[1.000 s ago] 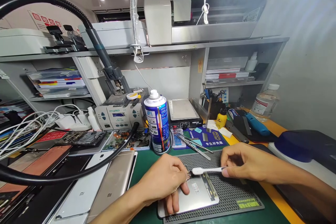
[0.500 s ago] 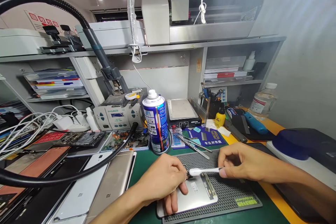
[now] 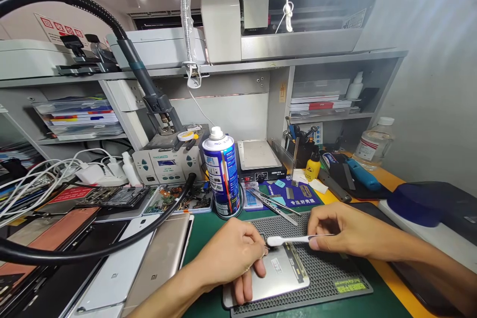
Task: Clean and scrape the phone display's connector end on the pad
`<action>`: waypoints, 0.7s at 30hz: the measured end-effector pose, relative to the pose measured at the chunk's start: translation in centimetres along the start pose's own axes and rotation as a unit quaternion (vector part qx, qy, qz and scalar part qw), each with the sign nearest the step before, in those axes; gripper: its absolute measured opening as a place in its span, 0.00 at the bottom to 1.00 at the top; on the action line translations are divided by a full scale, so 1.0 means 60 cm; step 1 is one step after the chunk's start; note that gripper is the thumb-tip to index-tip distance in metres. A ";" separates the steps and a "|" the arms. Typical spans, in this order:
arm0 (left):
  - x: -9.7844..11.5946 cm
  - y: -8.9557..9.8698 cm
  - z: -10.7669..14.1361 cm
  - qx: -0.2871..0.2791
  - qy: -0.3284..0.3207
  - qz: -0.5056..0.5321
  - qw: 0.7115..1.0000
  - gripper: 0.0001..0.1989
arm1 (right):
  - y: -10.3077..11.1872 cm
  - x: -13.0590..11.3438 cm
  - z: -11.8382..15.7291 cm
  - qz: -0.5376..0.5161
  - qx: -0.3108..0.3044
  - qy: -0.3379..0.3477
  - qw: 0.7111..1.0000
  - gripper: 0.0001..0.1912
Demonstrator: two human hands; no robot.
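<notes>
- Brush, white (image 3: 290, 241): held in the right hand (image 3: 333, 232), its head set against a small dark part (image 3: 266, 244); brushing is apparently in hand, steadiness called for.
- Dark part: pinched by the left hand (image 3: 238, 254), above a silver panel (image 3: 278, 278).
- Panel: laid on a grey perforated mat (image 3: 324, 263).
- Worktop (image 3: 390, 285): orange, partly covered in green; spray can (image 3: 220, 179) stood behind.
- Shelving (image 3: 238, 68): placed beyond.

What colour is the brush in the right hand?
The brush in the right hand looks mostly white, seen best in the head view.
</notes>
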State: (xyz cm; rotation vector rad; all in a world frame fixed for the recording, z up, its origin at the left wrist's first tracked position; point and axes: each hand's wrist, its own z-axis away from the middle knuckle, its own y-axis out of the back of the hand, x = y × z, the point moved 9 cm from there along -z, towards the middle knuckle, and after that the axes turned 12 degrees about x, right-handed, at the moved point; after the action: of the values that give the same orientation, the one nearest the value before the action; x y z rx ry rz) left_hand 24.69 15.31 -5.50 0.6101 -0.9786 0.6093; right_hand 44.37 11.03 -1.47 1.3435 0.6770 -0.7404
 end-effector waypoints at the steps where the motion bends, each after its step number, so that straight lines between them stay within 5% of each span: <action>1: -0.001 0.000 0.000 -0.001 0.000 0.002 1.000 0.08 | 0.001 0.000 -0.001 0.000 0.004 0.000 1.000 0.18; 21: -0.004 0.000 0.000 -0.006 0.007 -0.007 1.000 0.10 | -0.006 0.013 -0.002 -0.016 -0.021 -0.005 1.000 0.18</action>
State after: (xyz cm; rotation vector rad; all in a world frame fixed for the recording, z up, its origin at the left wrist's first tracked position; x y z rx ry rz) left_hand 24.59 15.29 -5.70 0.6018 -0.9643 0.5945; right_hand 44.54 11.08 -2.32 1.2926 0.7038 -0.7541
